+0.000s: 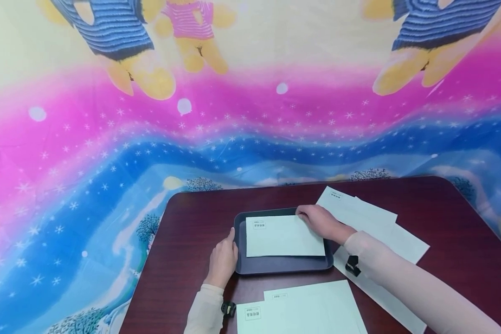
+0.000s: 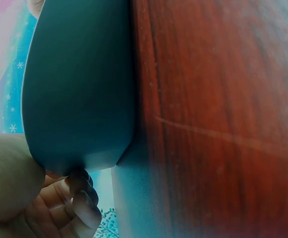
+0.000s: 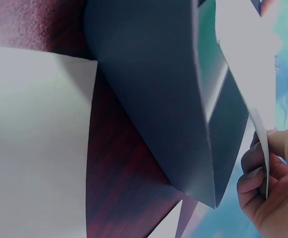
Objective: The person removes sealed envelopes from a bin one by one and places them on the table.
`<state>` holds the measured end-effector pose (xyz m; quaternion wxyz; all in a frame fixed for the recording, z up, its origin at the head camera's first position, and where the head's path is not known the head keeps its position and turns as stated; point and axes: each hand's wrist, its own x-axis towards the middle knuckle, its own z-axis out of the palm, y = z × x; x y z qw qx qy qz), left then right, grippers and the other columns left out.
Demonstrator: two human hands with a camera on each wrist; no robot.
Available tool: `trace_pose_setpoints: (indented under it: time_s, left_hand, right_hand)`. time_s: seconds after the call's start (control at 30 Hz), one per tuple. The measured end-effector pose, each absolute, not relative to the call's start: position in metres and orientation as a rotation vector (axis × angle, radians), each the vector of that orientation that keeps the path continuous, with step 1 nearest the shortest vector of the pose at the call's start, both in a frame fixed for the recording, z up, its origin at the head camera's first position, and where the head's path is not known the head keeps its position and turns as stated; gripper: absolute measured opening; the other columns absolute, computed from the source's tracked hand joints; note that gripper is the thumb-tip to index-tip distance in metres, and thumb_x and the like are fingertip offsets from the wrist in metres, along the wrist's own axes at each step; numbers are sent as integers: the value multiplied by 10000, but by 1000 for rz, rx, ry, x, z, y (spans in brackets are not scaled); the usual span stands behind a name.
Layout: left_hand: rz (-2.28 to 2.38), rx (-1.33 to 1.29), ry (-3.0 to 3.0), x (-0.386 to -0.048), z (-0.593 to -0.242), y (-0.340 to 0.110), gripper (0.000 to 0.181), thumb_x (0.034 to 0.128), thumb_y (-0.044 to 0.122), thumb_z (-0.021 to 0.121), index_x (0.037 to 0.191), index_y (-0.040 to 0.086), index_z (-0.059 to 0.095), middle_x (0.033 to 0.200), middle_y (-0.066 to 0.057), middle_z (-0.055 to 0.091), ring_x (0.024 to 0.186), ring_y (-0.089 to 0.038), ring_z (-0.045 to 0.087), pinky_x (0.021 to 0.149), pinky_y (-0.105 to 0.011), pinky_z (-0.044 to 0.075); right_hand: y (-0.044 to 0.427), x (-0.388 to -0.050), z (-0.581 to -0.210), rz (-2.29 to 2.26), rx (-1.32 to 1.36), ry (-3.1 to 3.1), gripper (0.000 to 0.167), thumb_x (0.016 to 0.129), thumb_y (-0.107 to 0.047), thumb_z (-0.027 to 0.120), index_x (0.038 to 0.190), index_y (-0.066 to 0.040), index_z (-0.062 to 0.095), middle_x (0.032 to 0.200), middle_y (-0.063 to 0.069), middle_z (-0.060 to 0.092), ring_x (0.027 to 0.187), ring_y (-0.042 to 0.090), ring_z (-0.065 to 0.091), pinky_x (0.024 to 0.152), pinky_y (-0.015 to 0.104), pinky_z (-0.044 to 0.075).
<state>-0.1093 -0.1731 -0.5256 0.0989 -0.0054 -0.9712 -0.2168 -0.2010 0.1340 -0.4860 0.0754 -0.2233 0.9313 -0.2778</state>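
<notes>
A dark grey tray (image 1: 281, 265) lies on the table, and a pale envelope (image 1: 285, 239) with a small printed box lies over its inside. My left hand (image 1: 223, 260) grips the tray's left side; in the left wrist view the thumb side of that hand (image 2: 39, 198) meets the tray wall (image 2: 79, 89), its fingers curled at the edge. At the tray's upper right, my right hand (image 1: 322, 223) pinches the envelope. The right wrist view shows the envelope (image 3: 250, 64) raised over the tray wall (image 3: 148, 89), between the thumb and curled fingers of the right hand (image 3: 277, 186).
Two overlapping envelopes (image 1: 305, 308) lie in front of the tray on the dark red table (image 1: 183, 241). More envelopes (image 1: 407, 243) spread to the right, partly under the right forearm. A patterned cloth (image 1: 234, 111) hangs behind the table.
</notes>
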Motion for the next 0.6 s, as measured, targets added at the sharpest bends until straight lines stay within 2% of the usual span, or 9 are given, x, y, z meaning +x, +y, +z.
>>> trace_pose_setpoints:
  time_s: [0.4,0.6]
  left_hand:
    - [-644,-23,-2871,-109,-525,-174,469,986,63,597,1452,40,550,839,-178,711,434,-118,377,437,-279,325]
    - [-651,-24,-2860,-110,-525,-174,465,983,63,600,1445,44,559,894,-191,730,443,-130,409,443,-297,348]
  right_hand:
    - [143,-199,-473,-874,-633,2827,208,1054,-139,528,1164,-118,704,1101,63,732,996,217,690,868,443,549]
    - [150,-199,-467,-895,-644,2839,221,1059,-139,516,1185,-100,693,1122,90,729,999,239,690,868,460,542]
